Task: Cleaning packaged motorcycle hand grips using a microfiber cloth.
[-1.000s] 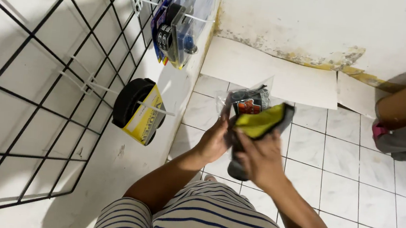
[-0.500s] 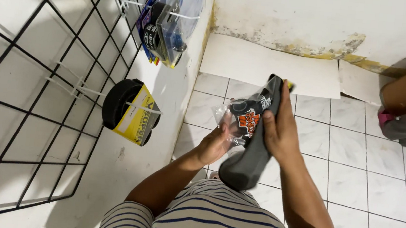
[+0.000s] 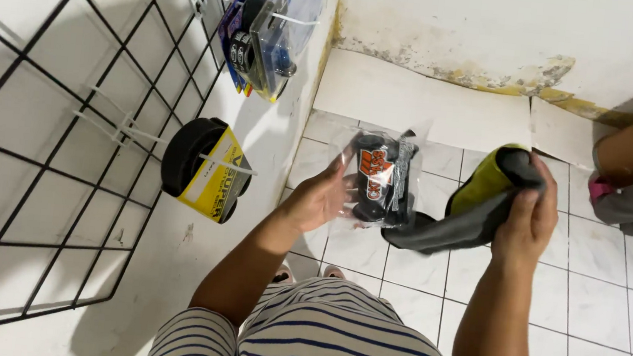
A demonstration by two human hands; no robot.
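Left hand (image 3: 318,201) pinches a clear packet (image 3: 378,180); right hand (image 3: 525,217), at its right, grips a grey-yellow pouch (image 3: 476,205), mid-sorting

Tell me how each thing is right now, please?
Left hand: holding the clear packet.
Clear packet: sealed, held up.
Right hand: gripping the grey-and-yellow bag.
Grey-and-yellow bag: open, drooping.
Black roll in yellow card: hanging on wire grid.

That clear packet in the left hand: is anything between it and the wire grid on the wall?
Nothing visible. The clear packet is held in the left hand over the tiled floor. The wire grid lies to its left across open space; only hanging packs occupy some hooks.
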